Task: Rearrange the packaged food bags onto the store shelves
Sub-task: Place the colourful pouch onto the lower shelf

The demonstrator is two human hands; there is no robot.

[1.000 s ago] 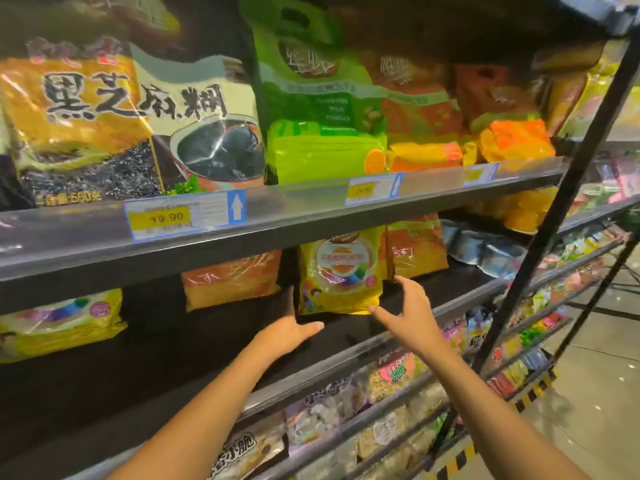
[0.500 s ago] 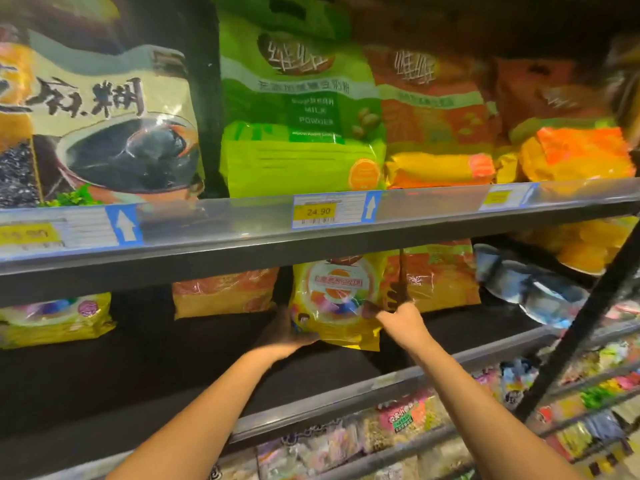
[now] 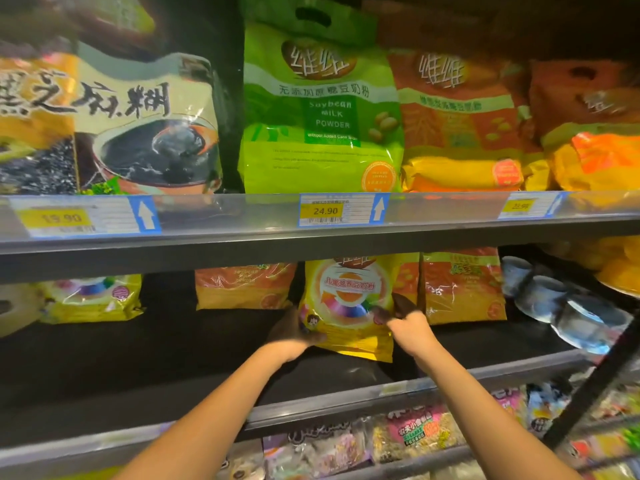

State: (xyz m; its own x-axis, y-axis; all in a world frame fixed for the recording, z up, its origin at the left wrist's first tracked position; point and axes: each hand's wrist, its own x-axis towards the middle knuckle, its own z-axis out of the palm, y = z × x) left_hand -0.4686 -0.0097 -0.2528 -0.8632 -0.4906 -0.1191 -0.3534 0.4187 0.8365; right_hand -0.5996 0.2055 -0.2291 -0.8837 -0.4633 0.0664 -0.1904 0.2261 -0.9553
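the yellow bag (image 3: 346, 306) stands in the middle of the dark middle shelf (image 3: 138, 358), its top hidden behind the front rail (image 3: 242, 240) of the shelf above and its bottom edge slanting down to the right. the left hand (image 3: 294, 332) cups the bag's lower left corner, fingers curled against the edge, though deep shade hides how far they wrap. the right hand (image 3: 405, 322) pinches the right edge, thumb on the printed face and fingers tucked behind. both forearms reach up from below, over the shelf's front lip (image 3: 346, 407). an orange bag (image 3: 460, 285) stands just beside the right hand, leaving little room on that side. to the left another orange bag (image 3: 242, 289) sits further back, with bare dark deck in front of it running out to a second yellow bag (image 3: 90, 299) at the far left. blue-grey packs (image 3: 554, 299) lie well off to the right. directly above, a price tag (image 3: 341, 210) reads 24.90 under a green bag (image 3: 322, 116).
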